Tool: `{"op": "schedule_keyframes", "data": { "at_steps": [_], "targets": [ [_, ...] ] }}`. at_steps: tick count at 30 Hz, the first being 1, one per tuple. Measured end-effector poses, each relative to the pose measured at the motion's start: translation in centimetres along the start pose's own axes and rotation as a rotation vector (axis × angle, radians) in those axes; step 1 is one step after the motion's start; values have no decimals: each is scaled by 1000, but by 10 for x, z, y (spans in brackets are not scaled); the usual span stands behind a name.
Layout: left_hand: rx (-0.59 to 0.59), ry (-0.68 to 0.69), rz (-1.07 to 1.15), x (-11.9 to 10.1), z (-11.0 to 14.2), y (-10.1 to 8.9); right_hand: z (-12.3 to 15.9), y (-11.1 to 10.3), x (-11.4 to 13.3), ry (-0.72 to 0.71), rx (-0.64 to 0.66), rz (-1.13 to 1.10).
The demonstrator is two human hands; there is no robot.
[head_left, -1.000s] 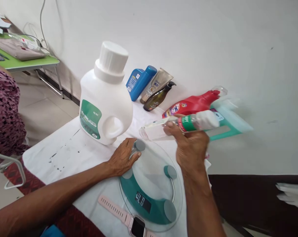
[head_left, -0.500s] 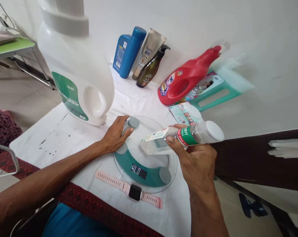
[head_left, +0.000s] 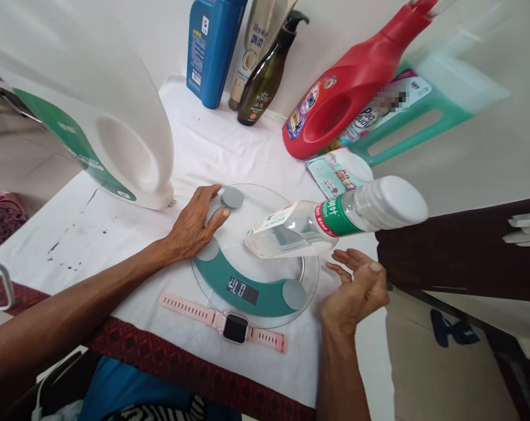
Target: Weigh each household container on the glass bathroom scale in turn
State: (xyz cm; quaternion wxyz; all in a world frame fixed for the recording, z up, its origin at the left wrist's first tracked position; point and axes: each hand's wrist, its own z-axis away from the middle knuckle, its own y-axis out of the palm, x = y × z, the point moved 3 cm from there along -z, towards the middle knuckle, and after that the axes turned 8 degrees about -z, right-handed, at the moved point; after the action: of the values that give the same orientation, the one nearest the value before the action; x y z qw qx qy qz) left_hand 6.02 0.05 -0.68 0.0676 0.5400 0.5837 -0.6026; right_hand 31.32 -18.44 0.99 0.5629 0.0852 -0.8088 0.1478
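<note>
A clear plastic bottle [head_left: 286, 231] with a green and red label and a white cap stands on the round glass scale [head_left: 265, 307]. My right hand [head_left: 357, 283] is beside the bottle, apart from it, fingers spread and holding nothing. At the scale's left rim rests my left hand [head_left: 195, 225], its thumb and forefinger apart around a grey round pad. Digits glow on the scale's small display [head_left: 243, 290]. A pink-strapped smartwatch [head_left: 236, 327] lies face up just in front of the scale.
Left of the scale stands a large white jug [head_left: 155, 134]. Behind are a blue bottle [head_left: 212, 58], a beige tube [head_left: 243, 64], a dark pump bottle [head_left: 262, 82], a red detergent bottle [head_left: 335, 99], a green-handled bottle [head_left: 440, 117] and a small pack [head_left: 330, 175]. White cloth [head_left: 195, 140] covers the table.
My right hand has let go of the bottle and moved down from it, fingers opening. My left hand stays at the scale's rim. The view has come closer and tipped downward.
</note>
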Motion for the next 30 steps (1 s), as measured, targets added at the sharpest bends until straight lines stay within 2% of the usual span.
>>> {"op": "schedule_keyframes", "data": {
  "at_steps": [3, 9, 24, 27, 30],
  "targets": [
    [6, 5, -21, -1, -1, -1, -3, -3, -13, 52, -3, 30],
    [19, -1, -32, -2, -2, -2, 2, 4, -7, 31, 56, 45],
    [21, 14, -60, -3, -1, -2, 3, 2, -10, 28, 64, 43],
    [19, 14, -50, -3, -1, -2, 4, 2, -8, -5, 68, 44],
    [11, 7, -35, -2, -1, -2, 5, 0, -1, -104, 86, -26]
  ]
}}
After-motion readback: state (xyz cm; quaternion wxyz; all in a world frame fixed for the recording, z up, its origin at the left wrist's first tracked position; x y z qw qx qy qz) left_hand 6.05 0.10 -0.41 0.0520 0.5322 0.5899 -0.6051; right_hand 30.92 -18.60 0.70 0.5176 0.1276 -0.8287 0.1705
